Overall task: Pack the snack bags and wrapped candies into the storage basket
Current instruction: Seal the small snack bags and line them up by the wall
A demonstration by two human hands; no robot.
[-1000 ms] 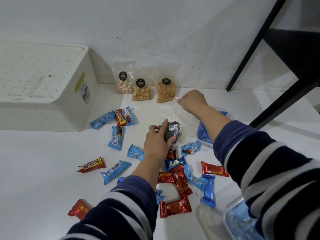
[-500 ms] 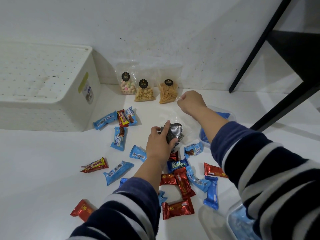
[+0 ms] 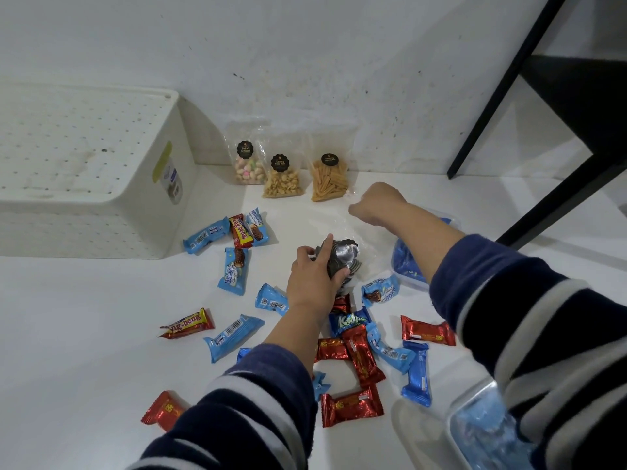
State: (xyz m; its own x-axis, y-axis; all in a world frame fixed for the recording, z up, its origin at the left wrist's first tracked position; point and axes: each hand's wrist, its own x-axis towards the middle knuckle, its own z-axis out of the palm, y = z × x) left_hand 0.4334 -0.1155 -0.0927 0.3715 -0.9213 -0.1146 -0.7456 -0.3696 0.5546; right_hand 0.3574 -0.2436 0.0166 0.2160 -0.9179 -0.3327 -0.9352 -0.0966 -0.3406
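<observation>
A clear snack bag of dark seeds lies at the middle of the white surface. My left hand grips its filled bottom end. My right hand is closed on the bag's clear top edge, farther back. Three more clear snack bags lean on the wall: pastel biscuits, peanuts and yellow sticks. Several blue and red wrapped candies lie scattered around my left arm. The white perforated storage basket sits upside down at the left.
A clear plastic container with blue wrappers sits under my right forearm. Another clear container stands at the bottom right. A black table leg slants across the upper right. The white wall runs close behind the bags.
My right hand has shifted slightly right and lower on the bag's top edge. My left hand keeps its grip on the seed bag.
</observation>
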